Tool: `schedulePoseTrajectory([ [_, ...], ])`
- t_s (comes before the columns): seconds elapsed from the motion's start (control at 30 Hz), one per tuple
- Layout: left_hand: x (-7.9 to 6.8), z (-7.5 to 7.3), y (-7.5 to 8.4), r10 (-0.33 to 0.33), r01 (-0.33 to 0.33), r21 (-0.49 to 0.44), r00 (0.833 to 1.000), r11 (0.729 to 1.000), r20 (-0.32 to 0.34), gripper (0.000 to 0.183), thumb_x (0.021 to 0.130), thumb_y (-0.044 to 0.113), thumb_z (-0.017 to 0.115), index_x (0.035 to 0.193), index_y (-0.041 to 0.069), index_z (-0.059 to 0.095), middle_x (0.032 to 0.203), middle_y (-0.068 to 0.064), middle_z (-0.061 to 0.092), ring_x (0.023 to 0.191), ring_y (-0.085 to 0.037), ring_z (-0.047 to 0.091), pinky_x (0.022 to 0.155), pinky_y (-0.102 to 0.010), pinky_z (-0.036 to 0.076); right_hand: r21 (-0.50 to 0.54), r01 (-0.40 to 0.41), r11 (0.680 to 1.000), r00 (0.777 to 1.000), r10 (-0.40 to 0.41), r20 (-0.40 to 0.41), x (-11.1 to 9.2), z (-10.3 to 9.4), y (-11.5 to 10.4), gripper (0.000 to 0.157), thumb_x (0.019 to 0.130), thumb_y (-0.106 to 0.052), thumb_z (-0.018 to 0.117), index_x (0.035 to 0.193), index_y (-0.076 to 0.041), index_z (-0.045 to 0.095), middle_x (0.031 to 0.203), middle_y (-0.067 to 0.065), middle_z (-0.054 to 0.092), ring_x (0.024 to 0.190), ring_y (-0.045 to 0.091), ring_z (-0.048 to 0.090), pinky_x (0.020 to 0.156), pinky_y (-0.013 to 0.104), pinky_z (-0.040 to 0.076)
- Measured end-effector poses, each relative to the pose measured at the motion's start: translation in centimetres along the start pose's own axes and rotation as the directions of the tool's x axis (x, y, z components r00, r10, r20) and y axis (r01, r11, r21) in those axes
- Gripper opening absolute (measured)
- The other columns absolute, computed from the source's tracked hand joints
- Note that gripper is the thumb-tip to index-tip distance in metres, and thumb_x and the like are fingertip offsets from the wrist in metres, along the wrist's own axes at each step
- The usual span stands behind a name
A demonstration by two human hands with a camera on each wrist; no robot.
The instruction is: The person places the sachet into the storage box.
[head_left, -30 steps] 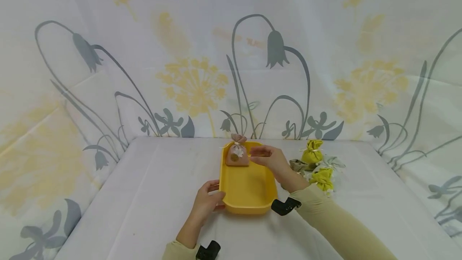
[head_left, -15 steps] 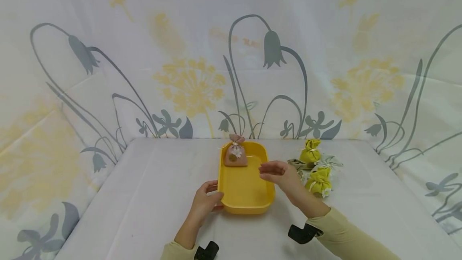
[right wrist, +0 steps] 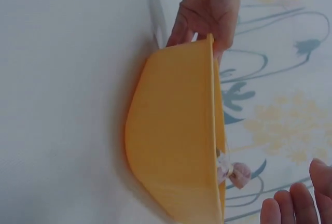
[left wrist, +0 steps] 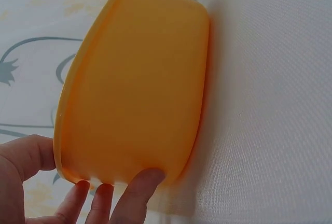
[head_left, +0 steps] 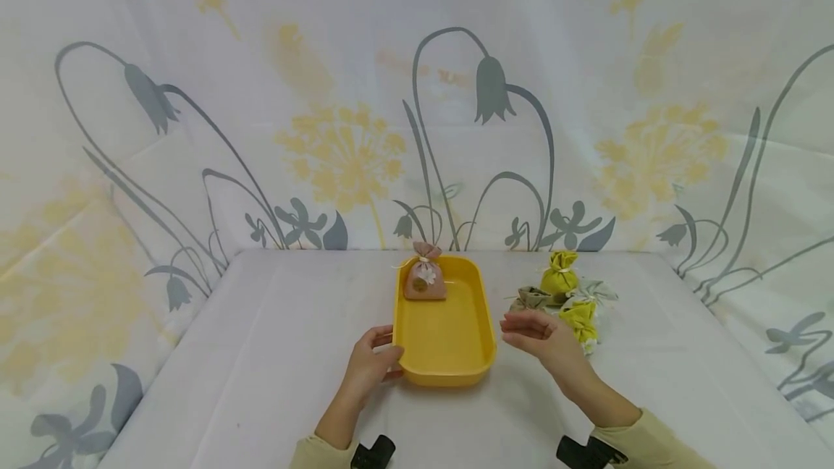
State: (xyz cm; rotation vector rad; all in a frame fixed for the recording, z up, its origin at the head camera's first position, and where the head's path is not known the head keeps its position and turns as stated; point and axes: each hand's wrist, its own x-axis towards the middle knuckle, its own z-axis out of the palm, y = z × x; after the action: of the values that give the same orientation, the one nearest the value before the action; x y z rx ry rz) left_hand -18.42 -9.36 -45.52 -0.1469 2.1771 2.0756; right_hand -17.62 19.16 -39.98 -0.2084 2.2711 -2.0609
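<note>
A yellow plastic tray (head_left: 446, 342) stands on the white tabletop. My left hand (head_left: 368, 366) grips its left side near the front corner, thumb at the rim and fingertips against the outer wall (left wrist: 135, 89). In the tray's far left corner a small pink drawstring pouch (head_left: 426, 282) stands upright, its neck tied with a pale ribbon. My right hand (head_left: 547, 346) hovers just right of the tray with fingers loosely bent and nothing in them. In the right wrist view, its fingers (right wrist: 301, 206) show apart from the tray.
Right of the tray sits a cluster of pouches: a yellow-green pouch (head_left: 559, 275), another yellow-green pouch (head_left: 580, 318) partly behind my right hand, a brownish pouch (head_left: 531, 298) and a pale grey pouch (head_left: 594, 291). A flower-printed cloth (head_left: 352, 158) hangs behind the table.
My right hand has drawn back from beside the pink pouch, out of the tray to the right and nearer me. The left hand, tray and pouch stay put.
</note>
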Motion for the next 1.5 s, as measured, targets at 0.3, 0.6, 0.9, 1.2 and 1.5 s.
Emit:
schedulePoseTrajectory([
  [0.3,0.1,0.2,0.0,0.003,-0.003,0.016,1.0,1.0,-0.012,0.047,0.085,0.007,0.06,0.128,-0.005,0.045,0.123,-0.024,0.046,0.087,-0.024,0.061,0.068,-0.038,0.056,-0.023,0.045,0.999,0.997,-0.047,-0.068,-1.2,-2.0,1.0,0.044,0.078,-0.006,0.073,0.115,0.012,0.056,0.1,0.007,0.067,0.092,0.016,0.064,0.08,0.025,0.051],
  [0.6,0.0,0.2,-0.1,-0.009,0.009,0.011,1.0,1.0,-0.009,0.047,0.085,0.007,0.06,0.128,-0.005,0.045,0.122,-0.024,0.046,0.086,-0.024,0.061,0.068,-0.037,0.056,-0.03,0.042,0.999,0.992,-0.046,-0.117,-2.3,-3.7,1.7,0.046,0.079,-0.005,0.072,0.116,0.014,0.055,0.1,0.002,0.068,0.092,0.013,0.064,0.079,0.024,0.052],
  [0.9,-0.2,0.3,-0.1,-0.005,0.005,0.012,1.0,1.0,-0.005,0.048,0.084,0.007,0.06,0.129,-0.005,0.045,0.122,-0.024,0.047,0.087,-0.024,0.061,0.068,-0.037,0.056,-0.032,0.088,0.996,0.978,-0.093,-0.187,-2.7,-6.3,3.5,0.035,0.08,-0.006,0.071,0.111,0.008,0.061,0.1,0.004,0.069,0.089,0.009,0.064,0.074,0.022,0.052],
  [1.2,-0.3,0.1,-0.2,-0.009,0.009,0.012,1.0,1.0,-0.011,0.049,0.085,0.007,0.06,0.129,-0.005,0.044,0.123,-0.024,0.046,0.088,-0.025,0.06,0.068,-0.037,0.056,-0.146,0.091,0.985,0.955,-0.128,-0.266,-1.0,-10.6,8.9,0.038,0.08,-0.016,0.074,0.113,0.0,0.063,0.106,0.005,0.067,0.093,0.01,0.064,0.075,0.021,0.052],
  [1.5,-0.3,0.1,0.5,-0.003,0.003,0.005,1.0,1.0,-0.003,0.05,0.085,0.007,0.059,0.13,-0.006,0.043,0.124,-0.025,0.045,0.089,-0.025,0.06,0.07,-0.039,0.056,-0.221,0.088,0.971,0.917,-0.166,-0.364,0.2,-13.6,11.3,0.045,0.078,-0.023,0.075,0.117,-0.003,0.062,0.103,-0.001,0.068,0.09,0.008,0.064,0.073,0.017,0.051],
])
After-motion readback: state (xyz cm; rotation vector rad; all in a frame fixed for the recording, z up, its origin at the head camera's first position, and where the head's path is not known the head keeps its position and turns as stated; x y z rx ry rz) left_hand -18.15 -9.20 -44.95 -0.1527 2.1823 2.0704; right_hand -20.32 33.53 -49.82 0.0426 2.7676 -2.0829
